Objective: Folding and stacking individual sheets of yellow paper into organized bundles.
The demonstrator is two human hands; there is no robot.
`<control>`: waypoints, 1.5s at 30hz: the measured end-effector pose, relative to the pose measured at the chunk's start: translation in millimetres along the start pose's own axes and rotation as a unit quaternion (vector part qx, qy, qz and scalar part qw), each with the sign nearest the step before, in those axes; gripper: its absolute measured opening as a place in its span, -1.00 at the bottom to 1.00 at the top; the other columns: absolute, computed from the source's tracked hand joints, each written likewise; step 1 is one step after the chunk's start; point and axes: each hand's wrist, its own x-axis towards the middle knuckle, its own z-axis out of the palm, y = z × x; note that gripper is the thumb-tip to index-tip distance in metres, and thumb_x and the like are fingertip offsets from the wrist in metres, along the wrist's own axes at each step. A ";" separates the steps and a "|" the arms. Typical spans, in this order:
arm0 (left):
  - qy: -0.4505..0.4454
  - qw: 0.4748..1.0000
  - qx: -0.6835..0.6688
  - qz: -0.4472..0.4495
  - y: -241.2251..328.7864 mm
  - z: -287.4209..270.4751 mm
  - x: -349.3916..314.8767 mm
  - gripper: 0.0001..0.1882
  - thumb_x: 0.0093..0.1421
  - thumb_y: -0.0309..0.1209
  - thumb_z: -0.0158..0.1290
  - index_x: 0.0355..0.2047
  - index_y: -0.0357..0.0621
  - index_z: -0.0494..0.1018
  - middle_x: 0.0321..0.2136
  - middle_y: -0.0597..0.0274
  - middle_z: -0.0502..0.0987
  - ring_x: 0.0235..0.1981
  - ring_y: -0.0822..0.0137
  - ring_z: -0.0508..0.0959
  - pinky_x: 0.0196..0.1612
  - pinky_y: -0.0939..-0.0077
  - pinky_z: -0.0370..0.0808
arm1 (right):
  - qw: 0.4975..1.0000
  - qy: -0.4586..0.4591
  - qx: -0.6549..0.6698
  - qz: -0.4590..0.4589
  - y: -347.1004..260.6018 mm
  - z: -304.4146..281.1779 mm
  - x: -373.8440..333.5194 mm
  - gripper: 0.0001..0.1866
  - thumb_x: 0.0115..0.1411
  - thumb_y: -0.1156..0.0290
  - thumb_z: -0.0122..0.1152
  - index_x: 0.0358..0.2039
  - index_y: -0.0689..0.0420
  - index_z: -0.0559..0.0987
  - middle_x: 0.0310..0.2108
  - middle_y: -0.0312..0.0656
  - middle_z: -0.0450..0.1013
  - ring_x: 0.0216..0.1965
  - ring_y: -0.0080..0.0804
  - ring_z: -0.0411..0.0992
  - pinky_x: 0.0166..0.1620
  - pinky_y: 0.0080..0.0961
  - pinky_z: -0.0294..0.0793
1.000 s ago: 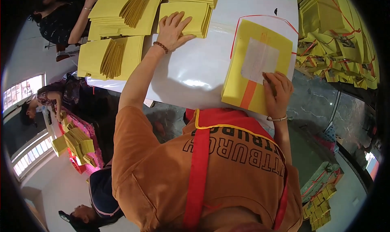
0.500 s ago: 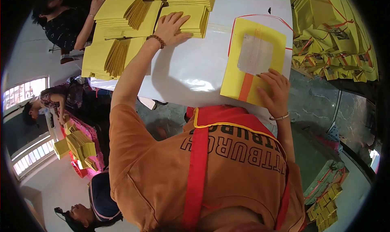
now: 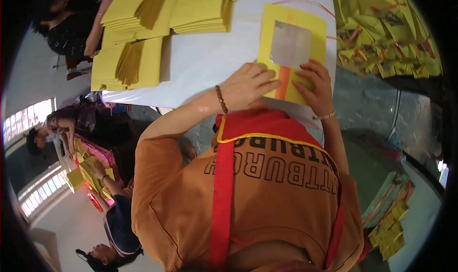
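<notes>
A flat yellow paper packet (image 3: 318,38) lies on the white table in front of me. It has an orange stripe down its middle and a pale, greyish translucent square (image 3: 290,44) across the stripe. My left hand (image 3: 250,85) is at its lower left edge, fingers stretched over the paper, thumb hidden. On its lower right part rests my right hand (image 3: 313,83), with fingers slightly bent and thumb apart. Thin red string (image 3: 327,10) shows on the table past the packet's far edge.
Stacks of folded yellow paper (image 3: 200,12) stand at the table's far left. Many yellow paper pieces with red ties (image 3: 381,38) fill the space right of the white table (image 3: 205,57). People work at the left, some by a pink-covered table (image 3: 98,150). Tied yellow bundles (image 3: 389,231) lie lower right.
My left hand has left the folded yellow stack and come right and nearer, onto the packet's edge. My right hand stays on the packet. A person at lower left now reaches toward yellow papers.
</notes>
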 end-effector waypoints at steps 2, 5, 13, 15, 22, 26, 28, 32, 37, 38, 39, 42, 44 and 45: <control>0.007 0.998 0.052 -0.031 1.8 5.0 -3.2 -0.51 -0.03 -0.24 0.16 -0.07 -0.14 0.40 -0.18 0.14 0.43 -0.16 0.13 0.41 -0.13 0.28 0.30 | 1.000 -0.003 0.005 -0.005 -0.2 -0.8 3.7 -0.79 -0.08 0.40 0.32 -0.37 0.10 0.56 -0.19 -0.23 0.45 0.01 -0.12 0.33 -0.03 -0.28 0.32; 0.015 0.999 0.015 -0.033 -0.2 -0.9 -1.4 -0.58 -0.01 -0.29 0.14 -0.12 -0.14 0.43 -0.19 0.16 0.44 -0.18 0.16 0.41 -0.13 0.30 0.29 | 0.996 -0.007 0.086 0.024 8.9 -1.8 1.8 -0.87 0.03 0.40 0.23 -0.40 0.13 0.56 -0.19 -0.21 0.48 0.03 -0.12 0.32 0.01 -0.29 0.31; 0.032 0.976 -0.158 -0.144 -4.7 -8.9 13.3 -0.87 0.10 -0.40 0.10 -0.44 -0.22 0.50 -0.59 0.19 0.45 -0.52 0.26 0.44 -0.44 0.48 0.37 | 0.947 -0.022 0.301 0.108 19.3 -6.1 -8.6 -0.46 0.34 0.07 -0.38 -0.34 0.19 0.54 -0.16 -0.10 0.48 0.18 -0.18 0.13 0.22 -0.31 0.03; 0.014 0.966 -0.184 -0.183 -5.0 -11.0 13.6 -0.86 0.12 -0.40 0.09 -0.42 -0.24 0.50 -0.62 0.18 0.45 -0.59 0.35 0.42 -0.48 0.50 0.36 | 0.946 -0.028 0.296 0.127 14.9 -7.4 -7.6 -0.40 0.34 0.02 -0.46 -0.30 0.19 0.53 -0.15 -0.04 0.47 0.20 -0.17 0.12 0.22 -0.29 0.03; -0.011 0.944 -0.216 -0.250 -5.5 -15.8 14.4 -0.84 0.09 -0.38 0.06 -0.44 -0.26 0.51 -0.53 0.07 0.51 -0.53 0.17 0.50 -0.43 0.39 0.42 | 0.944 -0.033 0.307 0.117 18.6 -6.6 -7.8 -0.39 0.33 -0.01 -0.49 -0.29 0.18 0.50 -0.14 -0.02 0.46 0.20 -0.16 0.11 0.22 -0.31 0.03; -0.013 0.926 -0.253 -0.281 -7.2 -15.6 13.6 -0.84 0.10 -0.40 0.09 -0.41 -0.28 0.52 -0.56 0.18 0.52 -0.59 0.45 0.43 -0.48 0.57 0.36 | 0.944 -0.030 0.306 0.117 17.9 -6.5 -6.9 -0.40 0.33 -0.01 -0.48 -0.29 0.18 0.50 -0.14 -0.02 0.46 0.20 -0.16 0.12 0.22 -0.32 0.02; -0.016 0.920 -0.259 -0.294 -8.0 -15.0 13.4 -0.83 0.09 -0.40 0.09 -0.41 -0.29 0.52 -0.55 0.19 0.53 -0.59 0.47 0.43 -0.47 0.57 0.36 | 0.945 -0.028 0.303 0.119 17.9 -5.9 -6.7 -0.40 0.33 0.00 -0.48 -0.30 0.18 0.50 -0.14 -0.02 0.46 0.20 -0.16 0.13 0.22 -0.32 0.02; -0.020 0.908 -0.279 -0.311 -8.1 -14.1 14.1 -0.83 0.08 -0.40 0.09 -0.43 -0.29 0.52 -0.54 0.22 0.54 -0.56 0.51 0.43 -0.45 0.60 0.37 | 0.939 -0.028 0.316 0.131 17.1 -5.7 -6.6 -0.39 0.33 -0.01 -0.49 -0.30 0.17 0.50 -0.15 -0.01 0.47 0.20 -0.16 0.13 0.21 -0.32 0.03; -0.029 0.891 -0.311 -0.329 -13.3 -9.2 12.4 -0.84 0.08 -0.42 0.07 -0.45 -0.30 0.52 -0.55 0.29 0.53 -0.54 0.56 0.41 -0.42 0.62 0.37 | 0.946 -0.037 0.295 0.126 16.8 -8.2 -5.7 -0.34 0.31 -0.08 -0.52 -0.30 0.17 0.51 -0.15 -0.03 0.47 0.20 -0.17 0.12 0.21 -0.30 0.02; -0.014 0.892 -0.323 -0.317 -15.1 -6.8 11.7 -0.83 0.07 -0.41 0.07 -0.46 -0.31 0.51 -0.61 0.28 0.48 -0.58 0.55 0.38 -0.48 0.62 0.34 | 0.947 -0.034 0.294 0.122 17.5 -7.4 -6.3 -0.33 0.30 -0.10 -0.52 -0.30 0.16 0.51 -0.15 -0.04 0.47 0.20 -0.17 0.12 0.21 -0.30 0.02; 0.000 0.892 -0.335 -0.304 -16.1 -5.6 11.6 -0.82 0.06 -0.40 0.06 -0.46 -0.31 0.50 -0.67 0.27 0.43 -0.63 0.55 0.35 -0.55 0.62 0.32 | 0.948 -0.030 0.294 0.118 18.2 -6.9 -6.7 -0.32 0.29 -0.13 -0.52 -0.30 0.15 0.51 -0.15 -0.06 0.47 0.20 -0.18 0.12 0.21 -0.29 0.02; -0.002 0.883 -0.348 -0.315 -17.3 -4.8 12.8 -0.83 0.06 -0.41 0.06 -0.48 -0.32 0.49 -0.68 0.31 0.41 -0.63 0.58 0.32 -0.56 0.64 0.30 | 0.946 -0.035 0.299 0.119 19.9 -6.6 -6.9 -0.26 0.24 -0.22 -0.53 -0.27 0.14 0.52 -0.15 -0.10 0.48 0.20 -0.17 0.11 0.21 -0.27 0.01; -0.005 0.880 -0.351 -0.319 -19.2 -4.6 12.6 -0.83 0.07 -0.42 0.06 -0.48 -0.32 0.49 -0.67 0.33 0.41 -0.62 0.59 0.32 -0.55 0.64 0.30 | 0.946 -0.041 0.304 0.108 24.6 -6.4 -8.5 -0.32 0.21 -0.21 -0.38 -0.25 0.13 0.52 -0.13 -0.12 0.47 0.20 -0.18 0.11 0.21 -0.27 0.02; -0.008 0.877 -0.355 -0.323 -20.0 -4.6 12.5 -0.83 0.07 -0.43 0.05 -0.49 -0.33 0.49 -0.67 0.34 0.41 -0.62 0.59 0.32 -0.54 0.64 0.30 | 0.945 -0.048 0.309 0.097 26.8 -6.9 -9.3 -0.38 0.17 -0.19 -0.24 -0.22 0.12 0.53 -0.11 -0.14 0.46 0.20 -0.18 0.11 0.21 -0.26 0.03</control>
